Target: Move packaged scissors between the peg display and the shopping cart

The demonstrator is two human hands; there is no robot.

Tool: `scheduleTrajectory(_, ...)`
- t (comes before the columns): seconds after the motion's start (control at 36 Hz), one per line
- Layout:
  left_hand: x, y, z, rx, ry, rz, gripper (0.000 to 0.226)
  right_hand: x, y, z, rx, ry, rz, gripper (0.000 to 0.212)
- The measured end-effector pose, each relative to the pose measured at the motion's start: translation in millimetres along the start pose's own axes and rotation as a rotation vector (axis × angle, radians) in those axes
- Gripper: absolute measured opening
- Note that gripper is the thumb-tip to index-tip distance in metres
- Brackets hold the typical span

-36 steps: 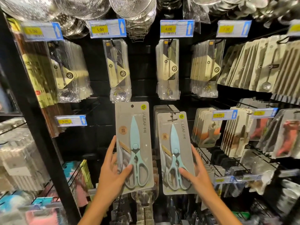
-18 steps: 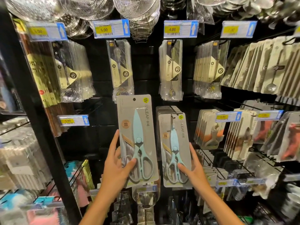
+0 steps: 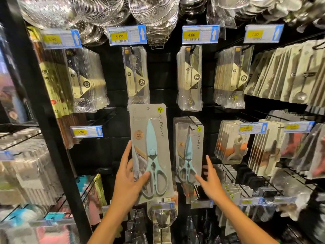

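Head view: a pack of scissors, pale blue blades and grey-and-blue handles on a grey card, is held upright in front of the peg display, clear of any hook. The left hand grips it at the lower left, thumb across the front of the card near the handle loops and the long fingers running up behind its left edge. Just to the right, a second pack of scissors of the same kind hangs on its peg at the front of a short stack of identical cards. The right hand is at the lower right of that hanging pack, fingers straight and spread, thumb tip touching or almost touching the front near the handles; it holds nothing.

Above the scissors, a row of clear-bagged spoons hangs under yellow-and-blue price tags, one reading 5.00 and the next 4.00. Wire skimmers and perforated metal strainers hang along the top. To the right are more carded utensils and packs with orange and grey items inside. A black upright post bounds the bay on the left, with blurred goods on the shelves beyond it.
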State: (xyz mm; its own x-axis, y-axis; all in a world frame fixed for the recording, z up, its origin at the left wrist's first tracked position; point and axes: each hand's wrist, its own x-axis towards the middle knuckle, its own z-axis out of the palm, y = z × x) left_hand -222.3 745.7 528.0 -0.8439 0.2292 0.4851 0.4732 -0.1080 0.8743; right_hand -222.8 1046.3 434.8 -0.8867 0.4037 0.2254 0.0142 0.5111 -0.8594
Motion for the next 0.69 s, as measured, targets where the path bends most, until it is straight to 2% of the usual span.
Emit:
scheduleTrajectory(0.11,0,-2,-1,-0.011,0.0,0.0,0.097,-25,-9,10,-0.002,0.174,-0.091,0.074)
scheduleTrajectory(0.19,0,-5,1,-0.03,-0.006,-0.005,0.097,-48,-32,17,0.11,0.086,-0.202,0.058)
scheduleTrajectory(0.25,-1,-7,4,-0.033,-0.018,-0.004,0.097,-61,-51,21,0.184,-0.004,-0.258,0.056)
scheduleTrajectory(0.44,-4,-16,20,-0.032,-0.079,-0.023,0.101,-77,-90,19,0.367,-0.22,-0.276,0.077)
scheduleTrajectory(0.53,-6,-20,30,-0.017,-0.106,-0.038,0.1,-78,-89,15,0.348,-0.208,-0.259,0.086)
scheduleTrajectory(0.69,-9,-35,42,0.014,-0.195,-0.109,0.105,-82,-65,6,0.276,-0.162,-0.201,0.09)
